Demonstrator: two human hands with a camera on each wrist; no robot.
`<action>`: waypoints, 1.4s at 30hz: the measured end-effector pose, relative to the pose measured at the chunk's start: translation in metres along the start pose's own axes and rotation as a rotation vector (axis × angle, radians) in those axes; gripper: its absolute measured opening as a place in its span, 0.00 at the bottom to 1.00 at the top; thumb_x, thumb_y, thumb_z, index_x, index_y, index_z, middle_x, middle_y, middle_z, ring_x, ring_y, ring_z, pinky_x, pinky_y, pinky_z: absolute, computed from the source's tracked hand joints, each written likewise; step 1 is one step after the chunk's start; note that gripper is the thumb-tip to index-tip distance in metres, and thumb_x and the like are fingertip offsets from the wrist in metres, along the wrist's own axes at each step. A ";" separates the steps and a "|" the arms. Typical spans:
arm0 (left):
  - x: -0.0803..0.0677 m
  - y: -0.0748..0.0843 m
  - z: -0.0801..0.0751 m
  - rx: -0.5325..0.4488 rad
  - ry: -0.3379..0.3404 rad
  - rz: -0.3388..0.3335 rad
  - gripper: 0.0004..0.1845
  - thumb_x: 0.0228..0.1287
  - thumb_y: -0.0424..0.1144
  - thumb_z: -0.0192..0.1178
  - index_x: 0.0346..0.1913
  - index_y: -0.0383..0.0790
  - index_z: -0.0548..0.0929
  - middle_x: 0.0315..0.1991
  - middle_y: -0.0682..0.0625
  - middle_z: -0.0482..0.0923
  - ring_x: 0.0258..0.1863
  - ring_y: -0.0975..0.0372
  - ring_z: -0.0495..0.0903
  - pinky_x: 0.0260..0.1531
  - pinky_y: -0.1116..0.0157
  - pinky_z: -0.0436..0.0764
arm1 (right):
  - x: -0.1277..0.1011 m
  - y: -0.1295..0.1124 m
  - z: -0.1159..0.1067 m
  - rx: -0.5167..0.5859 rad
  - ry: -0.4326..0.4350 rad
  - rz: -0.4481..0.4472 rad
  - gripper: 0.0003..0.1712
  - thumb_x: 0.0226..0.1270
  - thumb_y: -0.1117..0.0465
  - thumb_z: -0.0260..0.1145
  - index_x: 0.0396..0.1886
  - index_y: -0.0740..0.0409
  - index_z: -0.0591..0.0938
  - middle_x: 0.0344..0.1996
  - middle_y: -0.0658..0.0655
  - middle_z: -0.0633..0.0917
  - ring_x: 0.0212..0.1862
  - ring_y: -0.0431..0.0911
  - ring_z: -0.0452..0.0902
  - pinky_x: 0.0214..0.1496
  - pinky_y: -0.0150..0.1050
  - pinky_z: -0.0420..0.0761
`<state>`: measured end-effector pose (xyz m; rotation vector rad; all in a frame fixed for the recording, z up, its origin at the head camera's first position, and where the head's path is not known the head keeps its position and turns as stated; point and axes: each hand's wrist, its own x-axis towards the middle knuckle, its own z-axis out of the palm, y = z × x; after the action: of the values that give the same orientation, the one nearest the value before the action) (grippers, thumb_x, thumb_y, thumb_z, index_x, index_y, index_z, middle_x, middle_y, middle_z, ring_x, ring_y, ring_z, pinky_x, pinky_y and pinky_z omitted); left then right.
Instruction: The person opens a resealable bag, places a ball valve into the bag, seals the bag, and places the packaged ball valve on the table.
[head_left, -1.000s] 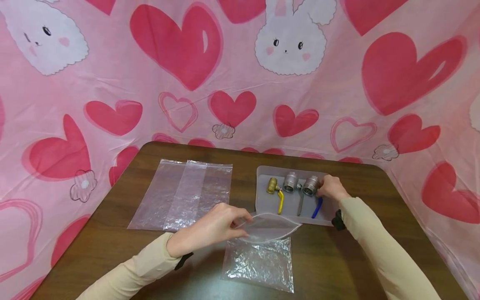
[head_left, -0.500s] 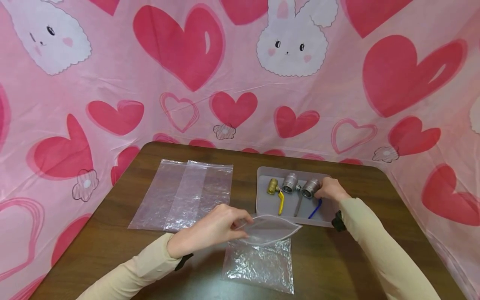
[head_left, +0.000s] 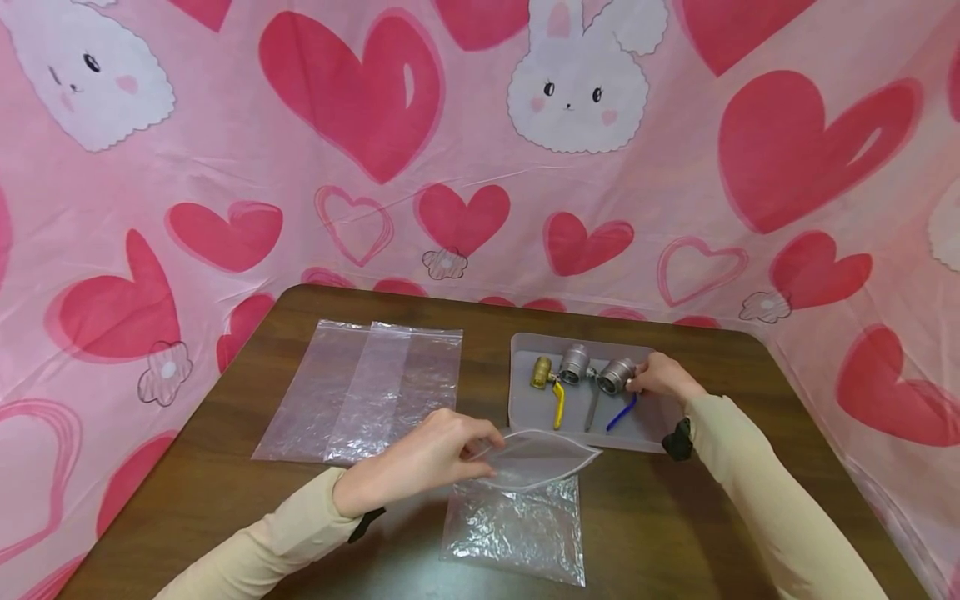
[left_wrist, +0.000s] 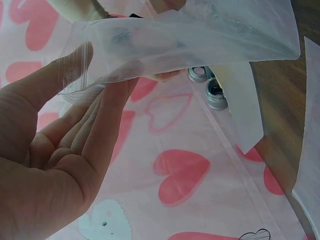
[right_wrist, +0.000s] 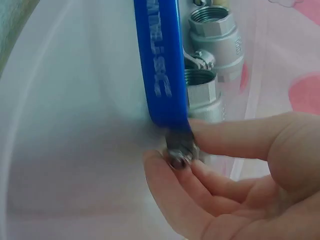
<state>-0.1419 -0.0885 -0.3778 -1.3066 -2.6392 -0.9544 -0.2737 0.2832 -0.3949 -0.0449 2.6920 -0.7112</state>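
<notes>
My left hand (head_left: 420, 462) pinches the raised lip of a clear zip bag (head_left: 517, 521) lying on the brown table (head_left: 225, 467), holding its mouth open; the left wrist view shows the bag's lip (left_wrist: 165, 40) over my fingers. My right hand (head_left: 660, 377) grips a steel ball valve with a blue handle (head_left: 617, 377) in the grey tray (head_left: 525, 408). In the right wrist view my fingertips pinch the valve at the base of the blue handle (right_wrist: 162, 65), tilted up off the tray floor.
Beside it in the tray lie a second steel valve (head_left: 574, 365) and a brass valve with a yellow handle (head_left: 546, 379). Two flat clear bags (head_left: 360, 390) lie at the left. A pink heart-print cloth (head_left: 465, 150) walls the table.
My right hand has tilted and shifted the blue-handled valve slightly left in the tray; its handle now points more to the lower left. The left hand and bag stay put.
</notes>
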 end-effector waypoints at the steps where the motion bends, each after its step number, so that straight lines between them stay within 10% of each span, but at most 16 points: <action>1: 0.000 0.000 0.000 -0.002 0.000 -0.001 0.13 0.55 0.35 0.73 0.43 0.37 0.87 0.32 0.48 0.89 0.22 0.78 0.72 0.24 0.83 0.72 | -0.001 0.000 0.000 0.012 0.004 0.003 0.15 0.63 0.65 0.65 0.17 0.60 0.74 0.14 0.47 0.71 0.25 0.43 0.70 0.33 0.35 0.72; 9: 0.000 0.000 0.000 -0.007 0.002 -0.001 0.13 0.55 0.35 0.73 0.43 0.36 0.87 0.35 0.47 0.90 0.25 0.75 0.80 0.26 0.83 0.75 | -0.003 0.000 -0.004 0.081 0.078 0.000 0.17 0.62 0.63 0.68 0.41 0.77 0.83 0.28 0.60 0.88 0.32 0.46 0.83 0.44 0.46 0.84; 22: 0.000 -0.001 0.002 -0.017 0.002 0.004 0.13 0.54 0.35 0.73 0.43 0.36 0.87 0.33 0.47 0.89 0.21 0.78 0.70 0.23 0.83 0.72 | -0.004 0.004 -0.004 0.173 0.100 0.015 0.24 0.63 0.63 0.68 0.55 0.75 0.80 0.44 0.68 0.87 0.36 0.42 0.84 0.51 0.49 0.86; 42: 0.003 -0.005 0.002 -0.026 0.021 0.007 0.14 0.54 0.34 0.74 0.44 0.35 0.87 0.33 0.46 0.89 0.24 0.73 0.81 0.25 0.83 0.75 | -0.018 0.002 0.002 0.152 0.229 -0.114 0.22 0.62 0.61 0.71 0.52 0.70 0.82 0.45 0.69 0.88 0.40 0.48 0.87 0.44 0.42 0.87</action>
<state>-0.1467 -0.0876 -0.3814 -1.3023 -2.6137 -0.9999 -0.2560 0.2859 -0.3919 -0.0842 2.8599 -1.0098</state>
